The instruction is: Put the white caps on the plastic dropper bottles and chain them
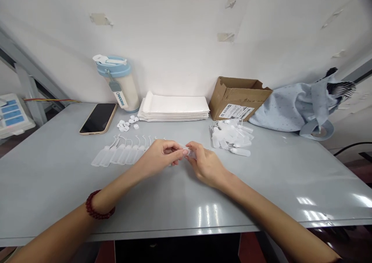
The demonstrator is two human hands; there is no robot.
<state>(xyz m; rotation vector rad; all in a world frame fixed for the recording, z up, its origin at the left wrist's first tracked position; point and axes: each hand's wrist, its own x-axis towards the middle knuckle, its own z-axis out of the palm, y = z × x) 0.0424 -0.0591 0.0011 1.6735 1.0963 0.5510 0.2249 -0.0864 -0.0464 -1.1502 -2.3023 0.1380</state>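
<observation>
Your left hand (158, 156) and right hand (209, 165) meet over the tabletop (162, 205), the grip of each pinched on a small translucent piece (191, 153), mostly hidden by your fingers. Translucent tubes (117, 155) lie in a row by your left hand; a loose heap of similar tubes (231, 135) lies beyond your right, before the cardboard box (236, 96).

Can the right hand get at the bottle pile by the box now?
Probably yes: nothing visible stands between the right hand and the bottle pile, though it's pinching a small translucent piece.
</observation>
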